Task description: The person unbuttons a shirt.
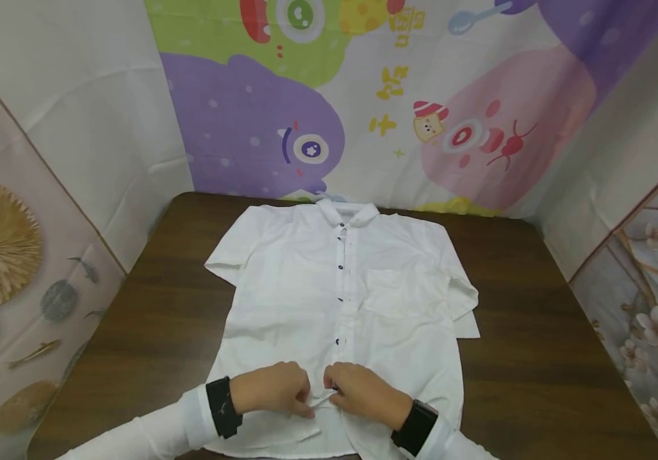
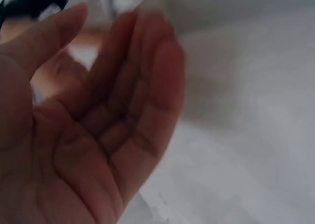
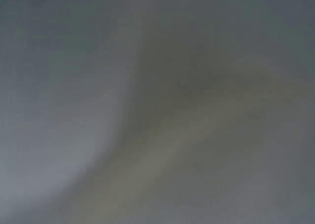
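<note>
A white short-sleeved shirt [image 1: 294,287] lies front up, collar away from me, dark buttons down its middle. Over the lower part of its button band, my left hand [image 1: 276,388] is just left of the opening. The left wrist view shows that hand [image 2: 93,120] with bent fingers, thumb apart and nothing in the palm. Facing it, my right hand [image 1: 366,393] pinches the shirt's front edge by a dark button [image 1: 335,386]. Below the hands the front edges part. Only blurred pale cloth [image 3: 157,160] fills the right wrist view, so the right fingertips are hidden there.
The shirt lies on a dark brown wooden table [image 1: 536,358]. A cartoon-printed cloth [image 1: 386,128] hangs behind the table's far edge. Patterned cloth panels [image 1: 30,255] stand along both sides.
</note>
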The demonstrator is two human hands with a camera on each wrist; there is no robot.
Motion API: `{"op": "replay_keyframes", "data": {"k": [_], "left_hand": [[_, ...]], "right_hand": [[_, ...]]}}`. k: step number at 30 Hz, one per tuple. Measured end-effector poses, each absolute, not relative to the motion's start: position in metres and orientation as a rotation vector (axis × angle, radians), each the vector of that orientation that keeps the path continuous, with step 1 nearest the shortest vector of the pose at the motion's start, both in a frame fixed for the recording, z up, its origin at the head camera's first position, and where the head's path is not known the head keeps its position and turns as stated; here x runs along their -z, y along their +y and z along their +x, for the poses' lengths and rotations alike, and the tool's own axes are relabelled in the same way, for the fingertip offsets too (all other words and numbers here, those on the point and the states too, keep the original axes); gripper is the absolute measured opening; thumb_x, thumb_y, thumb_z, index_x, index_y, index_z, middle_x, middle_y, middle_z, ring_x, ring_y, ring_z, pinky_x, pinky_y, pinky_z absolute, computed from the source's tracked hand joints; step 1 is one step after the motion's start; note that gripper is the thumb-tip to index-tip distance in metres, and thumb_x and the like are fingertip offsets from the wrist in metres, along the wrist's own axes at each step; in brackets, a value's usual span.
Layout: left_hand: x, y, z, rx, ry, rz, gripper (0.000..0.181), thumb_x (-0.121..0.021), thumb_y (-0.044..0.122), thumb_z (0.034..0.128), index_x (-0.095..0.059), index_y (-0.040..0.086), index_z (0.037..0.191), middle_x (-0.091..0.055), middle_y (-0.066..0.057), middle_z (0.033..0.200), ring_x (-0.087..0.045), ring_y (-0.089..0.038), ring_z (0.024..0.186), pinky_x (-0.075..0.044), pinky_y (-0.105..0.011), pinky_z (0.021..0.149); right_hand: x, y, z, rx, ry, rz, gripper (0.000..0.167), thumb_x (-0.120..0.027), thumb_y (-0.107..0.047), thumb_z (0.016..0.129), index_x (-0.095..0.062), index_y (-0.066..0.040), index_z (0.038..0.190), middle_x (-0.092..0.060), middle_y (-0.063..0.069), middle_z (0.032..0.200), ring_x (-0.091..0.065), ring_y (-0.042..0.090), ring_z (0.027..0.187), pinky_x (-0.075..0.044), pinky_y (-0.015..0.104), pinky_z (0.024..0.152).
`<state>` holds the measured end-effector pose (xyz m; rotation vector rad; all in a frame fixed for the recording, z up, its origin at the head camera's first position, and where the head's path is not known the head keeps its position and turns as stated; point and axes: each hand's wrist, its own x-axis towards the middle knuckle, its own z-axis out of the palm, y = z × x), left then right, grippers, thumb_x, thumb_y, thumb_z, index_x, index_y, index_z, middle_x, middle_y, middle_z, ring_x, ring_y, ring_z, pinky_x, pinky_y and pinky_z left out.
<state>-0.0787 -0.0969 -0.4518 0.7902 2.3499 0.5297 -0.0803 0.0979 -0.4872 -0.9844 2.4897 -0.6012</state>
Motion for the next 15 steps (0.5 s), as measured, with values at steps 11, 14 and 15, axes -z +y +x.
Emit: {"op": "replay_keyframes", "data": {"k": [11,14,15], "left_hand": [[0.470,-0.106,-0.052,-0.348,2.670,0.904,0.021,-0.070,0.016,0.0735,-0.050,0.013,0.066,-0.044,0.005,0.056,-0.035,-0.007,0.047,-0.030,-0.023,0.042],[0.464,-0.106,-0.057,-0.413,2.469,0.955,0.025,-0.069,0.015,0.0742,-0.047,0.016,0.063,-0.039,0.009,0.055,-0.032,-0.005,0.047,-0.028,-0.021,0.044],[0.462,-0.106,-0.059,-0.444,2.390,0.964,0.024,-0.069,0.015,0.0745,-0.047,0.016,0.065,-0.038,0.010,0.055,-0.032,-0.004,0.048,-0.028,-0.019,0.045]], "right_hand": [[0.493,0.099,-0.092,0.892,2.426,-0.945,0.008,-0.059,-0.016,0.090,-0.060,-0.012,0.083,-0.048,-0.009,0.069,-0.041,-0.001,0.064,-0.038,0.016,0.060],[0.493,0.099,-0.092,0.895,2.422,-0.958,0.008,-0.059,-0.014,0.090,-0.060,-0.012,0.082,-0.051,-0.007,0.069,-0.042,-0.001,0.064,-0.038,0.016,0.060],[0.493,0.099,-0.092,0.896,2.416,-0.957,0.008,-0.059,-0.014,0.090,-0.061,-0.012,0.082,-0.052,-0.008,0.070,-0.042,-0.002,0.064,-0.038,0.016,0.060]]}}
